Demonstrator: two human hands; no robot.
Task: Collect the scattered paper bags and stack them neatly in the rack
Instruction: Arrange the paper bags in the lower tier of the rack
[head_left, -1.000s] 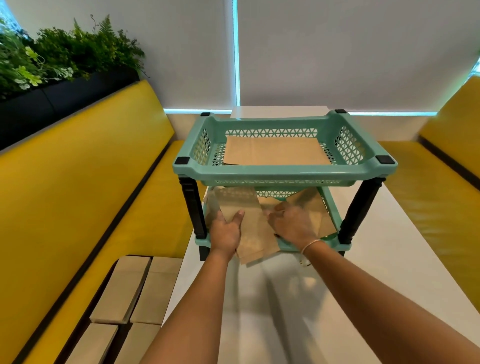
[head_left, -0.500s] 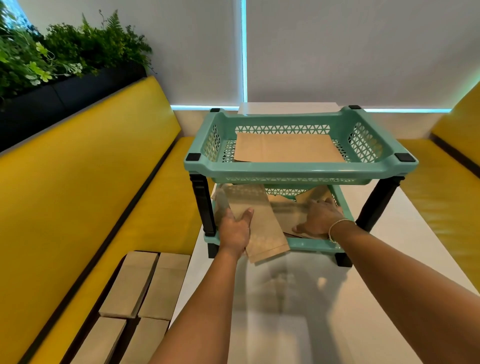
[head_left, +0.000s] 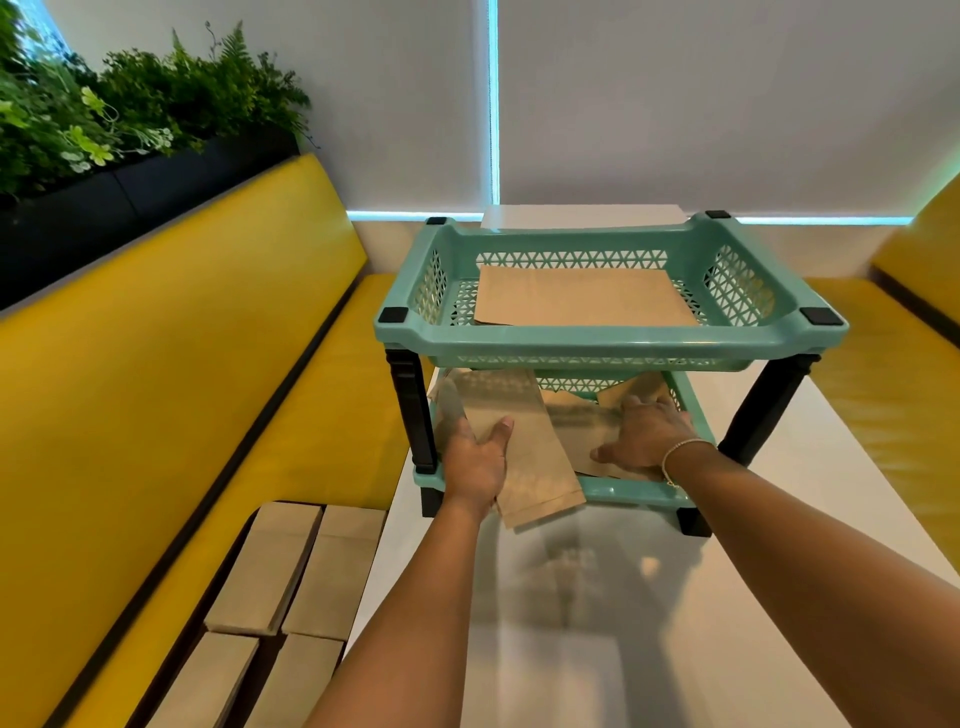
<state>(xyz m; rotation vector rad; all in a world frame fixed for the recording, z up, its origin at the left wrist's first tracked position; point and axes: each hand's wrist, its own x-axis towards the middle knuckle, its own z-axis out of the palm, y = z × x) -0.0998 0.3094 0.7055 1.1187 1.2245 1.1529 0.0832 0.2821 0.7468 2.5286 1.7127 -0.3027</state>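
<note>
A teal two-tier rack (head_left: 613, 340) with black legs stands on the white table (head_left: 623, 623). Flat brown paper bags (head_left: 582, 299) lie in its top tier. In the bottom tier lie more brown bags. My left hand (head_left: 475, 462) grips the left bag (head_left: 524, 452), thumb on top, and that bag juts out over the rack's front edge. My right hand (head_left: 641, 436) lies flat, fingers straight, pressing on the right-hand bags (head_left: 582, 423) inside the bottom tier.
Several flat paper bags (head_left: 296, 577) lie on the yellow bench (head_left: 156, 415) at lower left. A dark planter with green plants (head_left: 104, 114) runs along the bench back. Another yellow bench (head_left: 883, 395) is at right. White blinds close the far wall.
My right hand has slid deeper into the bottom tier, pushing the right bags in. The left hand has stayed on the jutting bag, which has slid a little further in.
</note>
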